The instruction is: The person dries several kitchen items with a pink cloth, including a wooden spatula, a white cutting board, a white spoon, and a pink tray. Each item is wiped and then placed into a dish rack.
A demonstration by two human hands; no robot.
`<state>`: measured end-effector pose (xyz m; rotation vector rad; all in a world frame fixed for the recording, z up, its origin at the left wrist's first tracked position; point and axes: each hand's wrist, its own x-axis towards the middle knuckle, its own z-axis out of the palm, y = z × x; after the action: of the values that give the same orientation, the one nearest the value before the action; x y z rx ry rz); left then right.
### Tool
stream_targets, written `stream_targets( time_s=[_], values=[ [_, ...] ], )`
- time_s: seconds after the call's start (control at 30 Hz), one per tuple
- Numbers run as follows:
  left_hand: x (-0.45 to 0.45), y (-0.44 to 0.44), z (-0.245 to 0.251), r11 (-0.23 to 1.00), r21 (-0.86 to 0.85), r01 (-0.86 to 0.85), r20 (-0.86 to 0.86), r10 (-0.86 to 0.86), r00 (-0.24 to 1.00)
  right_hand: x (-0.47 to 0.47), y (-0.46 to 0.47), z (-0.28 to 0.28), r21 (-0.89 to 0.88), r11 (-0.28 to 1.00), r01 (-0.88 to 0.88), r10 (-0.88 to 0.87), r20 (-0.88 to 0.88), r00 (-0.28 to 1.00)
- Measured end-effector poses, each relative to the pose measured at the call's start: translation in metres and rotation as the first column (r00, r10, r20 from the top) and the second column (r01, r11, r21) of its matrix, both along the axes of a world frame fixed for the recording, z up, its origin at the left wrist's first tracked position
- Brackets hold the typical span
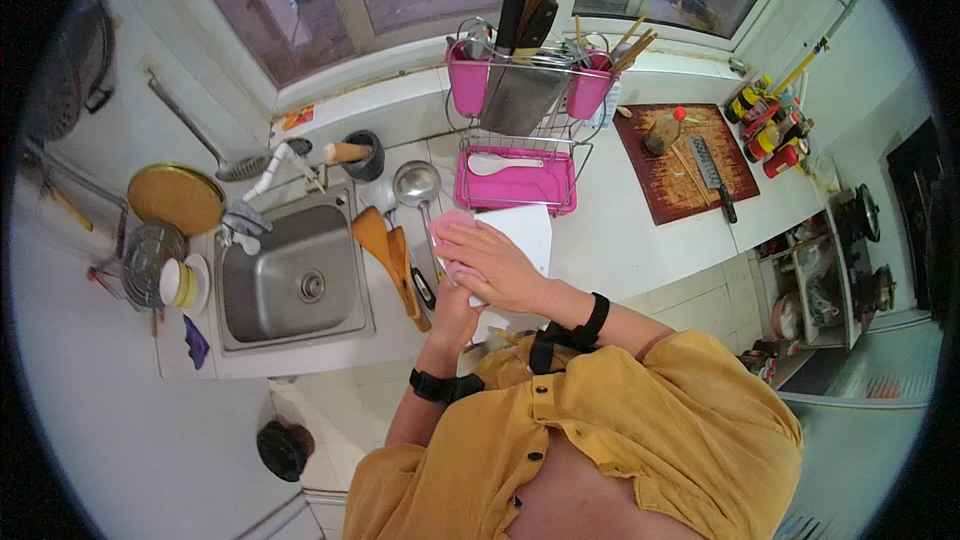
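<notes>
My right hand (499, 262) lies with its fingers extended over a folded pink cloth (452, 222), pressing it against a flat white panel (529, 232). Just below it, my left hand (454, 309) is at the panel's near left edge; its fingers are largely hidden, so its hold is unclear. Left of the hands, a steel ladle (417, 184), wooden spatulas (375, 232) and a dark-handled utensil (422, 289) rest on the counter.
A steel sink (296, 277) is at left, near a stone mortar (367, 157). Behind the panel stands a wire rack with a pink tray (517, 184) and a cleaver (525, 94). Farther right, a knife (705, 165) and a bottle (664, 133) are on a cutting board (645, 187).
</notes>
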<state>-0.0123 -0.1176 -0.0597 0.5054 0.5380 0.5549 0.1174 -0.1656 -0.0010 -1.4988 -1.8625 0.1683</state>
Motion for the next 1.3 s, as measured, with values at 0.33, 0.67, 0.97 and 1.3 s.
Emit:
stream_targets(
  time_s=[0.33, 0.67, 0.97, 1.3],
  values=[
    [-0.009, 0.006, 0.012, 0.984, 0.148, -0.1, -0.209, 0.13, 0.969, 0.097, -0.036, -0.03, -0.226, 0.92, 0.321, -0.386, -0.369, 0.845],
    [0.041, -0.011, 0.032, 0.965, 0.225, 0.136, -0.241, -0.08, 0.967, 0.104, -0.046, 0.031, 0.007, 0.991, 0.137, -0.125, -0.351, 0.928],
    [0.059, -0.009, 0.049, 0.963, 0.262, 0.065, -0.075, -0.047, 0.996, 0.095, -0.075, 0.008, 0.067, 0.995, -0.078, 0.082, -0.057, 0.995],
    [0.074, -0.033, 0.052, 0.906, 0.224, 0.36, -0.338, -0.274, 0.9, 0.151, -0.055, 0.008, -0.028, 0.979, 0.202, -0.2, -0.329, 0.923]
  ],
)
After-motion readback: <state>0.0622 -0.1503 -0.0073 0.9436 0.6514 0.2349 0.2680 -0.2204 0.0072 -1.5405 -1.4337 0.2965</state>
